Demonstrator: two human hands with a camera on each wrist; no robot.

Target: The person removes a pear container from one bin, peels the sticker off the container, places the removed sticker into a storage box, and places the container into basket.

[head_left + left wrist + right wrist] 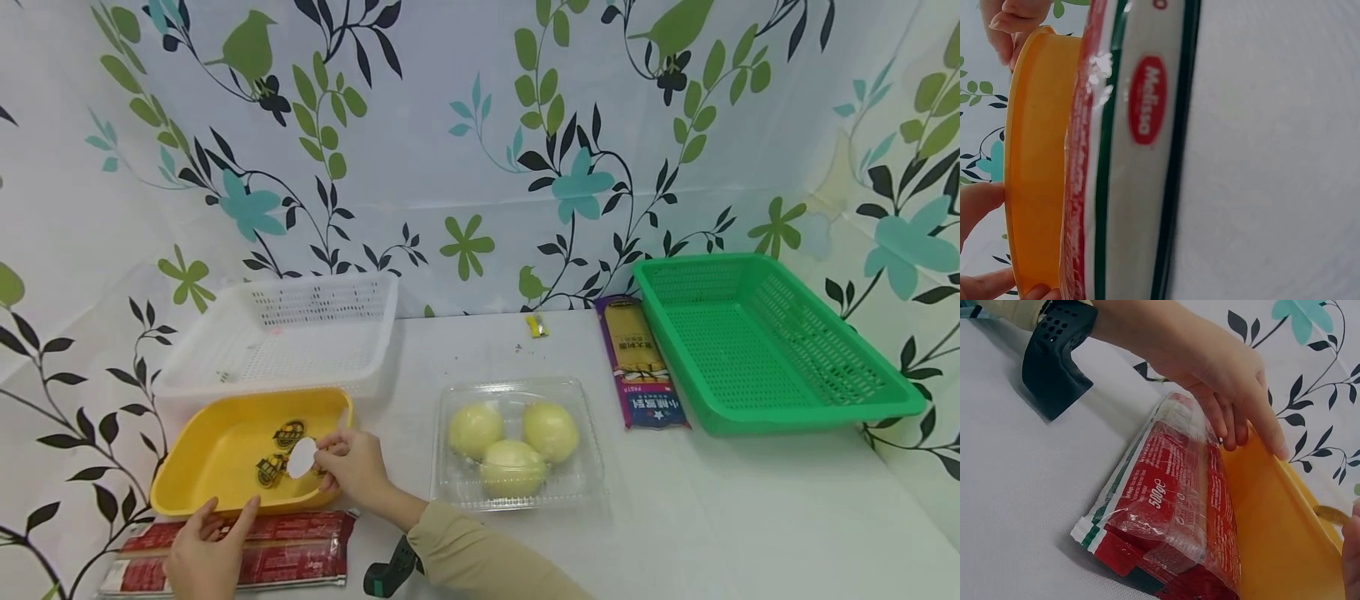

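Observation:
In the head view a yellow tray (210, 450) holds several small black-and-gold ornaments (288, 433). My right hand (356, 471) pinches a white round disc (302, 457) over the tray's right part. In the right wrist view a gold-coloured face, seen nearly edge-on as a thin oval (1332, 515), shows beside the right fingertips. My left hand (210, 550) grips the tray's near rim, fingertips over the edge and some fingers against the outer wall (1041, 156). Below that hand lies a red pasta package (300, 550), marked 500g in the right wrist view.
Behind the tray stands a white basket (322, 350). A clear plastic box (517, 383) with three pale yellow-green round fruits (513, 467) sits mid-table. Further right are a purple pasta packet (641, 362), a green basket (772, 350) and a small yellow wrapper (537, 326).

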